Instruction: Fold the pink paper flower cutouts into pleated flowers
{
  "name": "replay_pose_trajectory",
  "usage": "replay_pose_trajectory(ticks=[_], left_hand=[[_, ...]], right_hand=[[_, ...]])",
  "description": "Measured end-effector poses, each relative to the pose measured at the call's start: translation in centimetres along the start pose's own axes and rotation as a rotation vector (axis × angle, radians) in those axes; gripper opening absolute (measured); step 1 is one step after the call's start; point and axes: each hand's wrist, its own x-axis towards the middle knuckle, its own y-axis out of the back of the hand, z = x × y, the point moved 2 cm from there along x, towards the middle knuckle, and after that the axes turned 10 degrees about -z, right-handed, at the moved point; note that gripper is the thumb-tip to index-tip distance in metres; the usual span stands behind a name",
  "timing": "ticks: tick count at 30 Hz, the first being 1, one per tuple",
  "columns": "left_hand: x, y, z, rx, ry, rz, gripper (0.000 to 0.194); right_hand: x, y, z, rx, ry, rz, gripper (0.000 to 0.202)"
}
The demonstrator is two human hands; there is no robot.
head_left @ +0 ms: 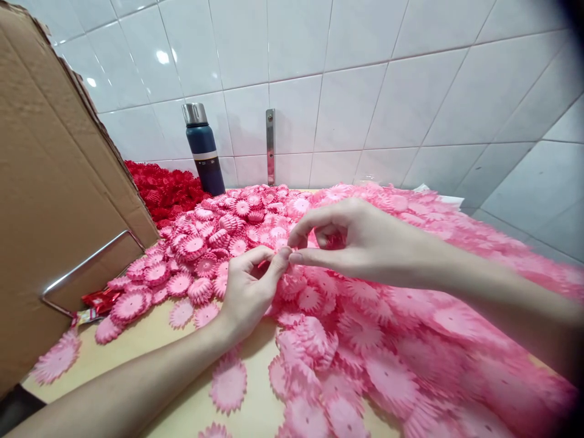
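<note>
My left hand (250, 292) is closed, its thumb and index finger pinched together above the pile. Meeting it from the right, my right hand (356, 240) also pinches, thumb against fingertip. The fingertips of both hands come together at one spot; whatever is between them is too small and covered to make out. Below and around them lies a heap of pink scalloped flower-petal discs (383, 371), many with a small centre hole. Left of my hands, the thicker pink petal stacks (191, 244) look cupped and pleated. A single flat petal disc (228, 384) lies near my left forearm.
A cardboard sheet or box side (59, 182) stands at the left, with a bent metal wire (86, 261) by it. Behind are red petals (164, 191), a dark blue bottle (205, 152) and a metal bracket (271, 146) on the tiled wall (356, 109). The tabletop (173, 371) is yellowish.
</note>
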Motion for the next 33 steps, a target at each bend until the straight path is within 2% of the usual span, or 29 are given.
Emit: replay_pose_trajectory(ticks=[5, 8, 10, 14, 17, 20, 22, 25, 27, 30, 33], left_hand=[[0.0, -0.1, -0.2, -0.045, 0.021, -0.036, 0.042], [-0.1, -0.3, 0.0, -0.091, 0.019, -0.065, 0.029], [0.0, -0.4, 0.3, -0.094, 0.021, -0.070, 0.021], [0.3, -0.2, 0.4, -0.060, 0.014, -0.038, 0.019], [0.3, 0.0, 0.3, -0.043, -0.010, -0.024, 0.018], [0.0, -0.1, 0.3, 0.006, -0.039, -0.048, 0.018], [-0.2, -0.2, 0.3, 0.028, -0.049, -0.087, 0.016], [-0.1, -0.5, 0.0, 0.019, -0.065, -0.118, 0.012], [0.0, -0.5, -0.2, -0.019, -0.084, -0.107, 0.024], [0.2, -0.4, -0.4, -0.073, -0.095, -0.107, 0.031], [0.3, -0.4, -0.3, -0.116, -0.082, -0.146, 0.031]], right_hand=[[-0.1, -0.4, 0.2, -0.066, 0.102, -0.046, 0.012], [0.0, -0.3, 0.2, -0.123, 0.084, 0.001, 0.016], [0.0, -0.1, 0.2, -0.145, 0.044, 0.062, 0.016], [0.0, 0.2, 0.5, -0.162, -0.059, 0.242, 0.015], [-0.1, 0.5, 0.9, -0.232, -0.073, 0.326, 0.016], [-0.5, 2.0, 1.6, -0.334, -0.138, 0.502, 0.017], [-0.8, 3.1, 2.4, -0.323, -0.274, 0.539, 0.016], [-0.9, 3.7, 3.6, -0.106, -0.391, 0.453, 0.035], [-0.8, 3.2, 4.0, 0.017, -0.391, 0.348, 0.029], [-0.8, 1.9, 3.7, 0.084, -0.319, 0.155, 0.017], [-0.8, 0.8, 2.5, 0.114, -0.162, -0.009, 0.025]])
